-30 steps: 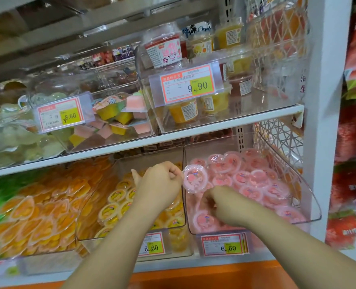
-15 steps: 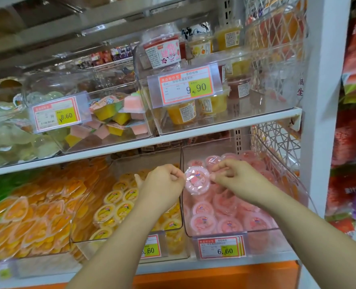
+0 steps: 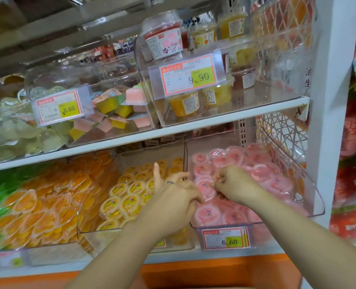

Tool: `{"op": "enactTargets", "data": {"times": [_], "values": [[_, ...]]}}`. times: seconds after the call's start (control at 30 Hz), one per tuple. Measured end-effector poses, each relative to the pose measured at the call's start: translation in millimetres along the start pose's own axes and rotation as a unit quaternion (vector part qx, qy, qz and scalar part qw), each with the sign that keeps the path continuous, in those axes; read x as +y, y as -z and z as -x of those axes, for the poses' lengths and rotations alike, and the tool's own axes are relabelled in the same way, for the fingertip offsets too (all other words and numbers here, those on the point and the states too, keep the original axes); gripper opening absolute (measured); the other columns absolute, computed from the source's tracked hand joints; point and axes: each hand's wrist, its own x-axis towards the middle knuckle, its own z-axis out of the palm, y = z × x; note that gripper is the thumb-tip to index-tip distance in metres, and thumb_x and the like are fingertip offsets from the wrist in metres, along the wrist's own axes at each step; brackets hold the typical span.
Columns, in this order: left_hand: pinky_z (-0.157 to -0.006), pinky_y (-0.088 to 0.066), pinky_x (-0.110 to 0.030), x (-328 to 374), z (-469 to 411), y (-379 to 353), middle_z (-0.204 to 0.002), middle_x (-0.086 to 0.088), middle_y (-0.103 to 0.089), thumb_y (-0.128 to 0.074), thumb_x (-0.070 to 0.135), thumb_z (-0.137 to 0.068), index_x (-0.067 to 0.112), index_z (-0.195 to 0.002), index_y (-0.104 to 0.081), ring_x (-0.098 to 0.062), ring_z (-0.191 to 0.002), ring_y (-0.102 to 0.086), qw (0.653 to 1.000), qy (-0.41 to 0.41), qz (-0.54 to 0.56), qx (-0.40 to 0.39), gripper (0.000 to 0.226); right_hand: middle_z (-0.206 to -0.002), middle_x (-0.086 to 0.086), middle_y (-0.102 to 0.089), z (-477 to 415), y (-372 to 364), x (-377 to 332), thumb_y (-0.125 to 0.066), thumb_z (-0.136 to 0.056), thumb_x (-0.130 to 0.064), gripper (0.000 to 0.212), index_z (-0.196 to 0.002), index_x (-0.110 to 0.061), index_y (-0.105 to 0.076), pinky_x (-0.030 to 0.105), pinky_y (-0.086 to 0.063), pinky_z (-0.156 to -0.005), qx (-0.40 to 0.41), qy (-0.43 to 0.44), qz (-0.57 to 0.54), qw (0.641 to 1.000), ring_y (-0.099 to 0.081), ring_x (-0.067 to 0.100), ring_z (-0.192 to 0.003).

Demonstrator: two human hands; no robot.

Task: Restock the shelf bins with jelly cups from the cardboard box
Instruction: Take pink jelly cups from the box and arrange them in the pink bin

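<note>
— What's in the bin you're working at?
— I'm over the clear plastic bin [image 3: 307, 184] at the right end of the lower shelf. It's heaped with round pink jelly cups [image 3: 207, 214] sealed with film. The neighbouring clear bin [image 3: 85, 215] holds round yellow jelly cups [image 3: 130, 203].
— And your hands?
— My right hand [image 3: 234, 184] sits on the pink pile, fingers curled tight and knuckles up. I can't tell what they pinch. My left hand [image 3: 172, 199] lies across the wall between the two bins, with one finger straight up and the others bent and slightly spread. Its thumb side is against the pink film, but I can't tell whether it grips a cup.
— What's around you?
— Orange heart-shaped jellies [image 3: 37, 205] fill the space further left. A red-and-yellow price tag reading 6.60 [image 3: 225, 239] is clipped to the pink bin's front. The white shelf board [image 3: 193, 127] runs close overhead. It carries tall yellow and red cups [image 3: 184, 104] and pink and yellow jelly cubes [image 3: 118, 113], each in clear bins. A white upright post [image 3: 329, 101] closes off my right side.
</note>
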Motion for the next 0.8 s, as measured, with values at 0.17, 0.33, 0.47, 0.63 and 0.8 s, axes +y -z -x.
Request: {"op": "enactTargets", "data": {"times": [0.17, 0.33, 0.47, 0.63, 0.8], "values": [[-0.103, 0.025, -0.063, -5.1, 3.7, -4.1, -0.125, 0.022, -0.052, -0.037, 0.025, -0.095, 0.040, -0.114, -0.063, -0.011, -0.143, -0.007, 0.995, -0.054, -0.061, -0.052, 0.036, -0.089, 0.016, -0.071, -3.6, -11.6, 0.9, -0.058, -0.088, -0.008, 0.014, -0.092, -0.003, -0.071, 0.031, -0.052, -0.075, 0.003, -0.002, 0.071, 0.997, -0.067, 0.028, -0.085], [-0.099, 0.028, -0.064, -4.0, 5.9, -8.0, -0.122, 0.019, -0.053, -0.025, 0.033, -0.087, 0.042, -0.117, -0.062, -0.017, -0.145, -0.004, 0.989, -0.070, -0.114, -0.064, 0.048, -0.116, 0.010, -0.066, -1.6, -12.2, 2.8, -0.067, -0.086, -0.023, 0.034, -0.119, -0.017, -0.064, 0.029, -0.046, -0.089, 0.010, 0.012, 0.118, 0.993, -0.062, 0.024, -0.106], [-0.097, 0.031, -0.063, -5.5, 8.2, -10.1, -0.127, 0.018, -0.050, -0.038, 0.030, -0.094, 0.041, -0.120, -0.061, -0.017, -0.145, -0.001, 0.989, -0.079, -0.104, -0.067, 0.036, -0.116, -0.004, -0.066, 5.5, 7.2, 1.9, -0.068, -0.085, -0.028, 0.025, -0.109, -0.027, -0.069, 0.027, -0.048, -0.086, -0.011, 0.072, 0.185, 0.980, -0.062, 0.016, -0.101], [-0.098, 0.032, -0.061, -6.8, 8.8, -9.2, -0.128, 0.019, -0.049, -0.034, 0.032, -0.094, 0.041, -0.120, -0.061, -0.015, -0.145, 0.001, 0.989, -0.088, -0.094, -0.072, 0.038, -0.119, -0.008, -0.064, 11.0, 5.7, 7.6, -0.065, -0.084, -0.021, 0.026, -0.107, -0.032, -0.070, 0.036, -0.049, -0.093, -0.067, 0.136, 0.235, 0.960, -0.061, 0.013, -0.104], [-0.094, 0.037, -0.056, -7.1, 9.8, -10.1, -0.122, 0.017, -0.054, -0.021, 0.041, -0.088, 0.042, -0.113, -0.065, -0.017, -0.145, -0.006, 0.989, -0.105, -0.090, -0.047, 0.051, -0.121, -0.006, -0.061, 10.9, -3.1, 12.9, -0.065, -0.085, -0.020, 0.028, -0.112, -0.029, -0.069, 0.032, -0.047, -0.092, -0.041, 0.182, 0.242, 0.952, -0.057, 0.014, -0.108]]}}
